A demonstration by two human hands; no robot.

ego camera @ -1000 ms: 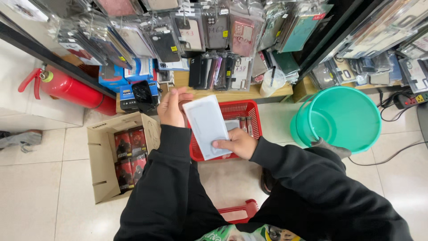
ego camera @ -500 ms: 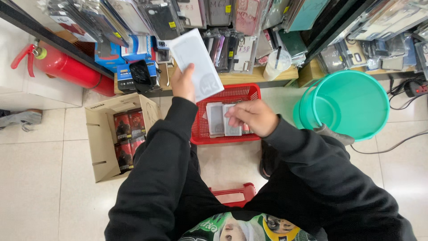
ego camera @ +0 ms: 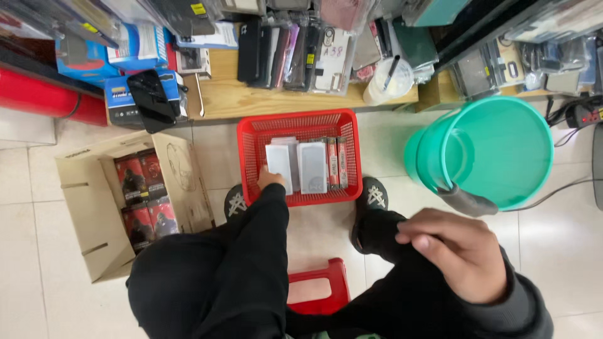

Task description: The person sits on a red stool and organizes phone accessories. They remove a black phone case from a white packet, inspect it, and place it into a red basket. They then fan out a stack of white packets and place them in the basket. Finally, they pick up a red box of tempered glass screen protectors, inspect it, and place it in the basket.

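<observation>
— What is seen around the hold, the biggest thing first?

— A pale tiled floor (ego camera: 25, 207) is spread under everything. Well off to the right of the hold, a round green plastic bucket (ego camera: 502, 150) is stood on it. To the left, an open brown cardboard box (ego camera: 81, 207) is packed with red and black cartons (ego camera: 139, 201). Beyond the hold, a light wooden shelf (ego camera: 251, 100) is lined with bagged phone cases (ego camera: 295, 56).

— And the hold itself?

— A red plastic mesh basket (ego camera: 300, 125) is set on the floor between two black shoes (ego camera: 370, 194). Flat white rectangular packets (ego camera: 312, 166) are stood in a row inside it. The left hand (ego camera: 270, 179) is reached into the near left part of the basket, and one flat white packet (ego camera: 279, 164) is touched by its fingertips. Whether the fingers are closed round that packet cannot be told, since they are hidden behind it and the sleeve.

— The other hand?

— The right hand (ego camera: 455, 254) is held loosely curled near the right knee, well apart from the basket, with nothing seen in it. A small red plastic stool (ego camera: 317, 289) is seen nearer the body than the hold, between the legs.
</observation>
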